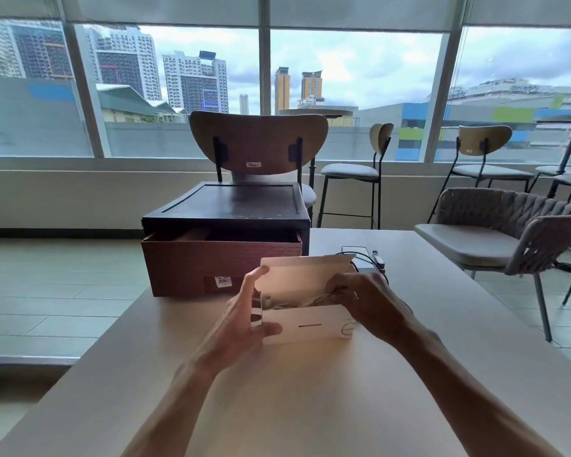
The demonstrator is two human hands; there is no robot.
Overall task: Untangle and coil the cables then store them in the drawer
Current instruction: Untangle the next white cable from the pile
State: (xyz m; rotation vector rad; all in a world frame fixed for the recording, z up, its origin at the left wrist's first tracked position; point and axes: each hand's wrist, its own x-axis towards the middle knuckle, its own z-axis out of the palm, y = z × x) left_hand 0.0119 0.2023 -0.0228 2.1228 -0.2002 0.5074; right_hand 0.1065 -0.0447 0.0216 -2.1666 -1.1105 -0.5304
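tangled cables point(305, 300) in open white box point(307, 329), its ends in left hand point(241, 319) and right hand point(366, 303)

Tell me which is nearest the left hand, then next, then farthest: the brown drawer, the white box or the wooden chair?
1. The white box, held in the left hand.
2. The brown drawer, just behind the box.
3. The wooden chair, farthest back, behind the drawer.

My left hand point(242, 314) and right hand point(370, 302) are bare; both forearms point(442, 374) run uncovered from the lower frame edge.
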